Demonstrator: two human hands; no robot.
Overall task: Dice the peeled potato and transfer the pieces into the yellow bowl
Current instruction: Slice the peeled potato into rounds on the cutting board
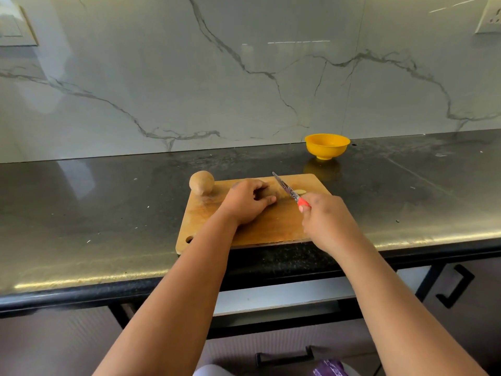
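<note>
A wooden cutting board (217, 213) lies on the black counter. My left hand (245, 202) is curled over the middle of the board, and whatever it holds there is hidden under the fingers. My right hand (326, 221) grips the red handle of a knife (287, 189), whose patterned blade points up and left over the board. A small pale potato piece (300, 191) lies just right of the blade. A whole round potato (201, 183) sits at the board's far left corner. The yellow bowl (327, 146) stands beyond the board near the wall and looks empty.
The black counter (95, 202) stretches left and right of the board. A marble backsplash (189, 77) rises behind it, with a wall socket (490, 19) at the top right. Drawers with dark handles (455, 289) sit below the counter edge.
</note>
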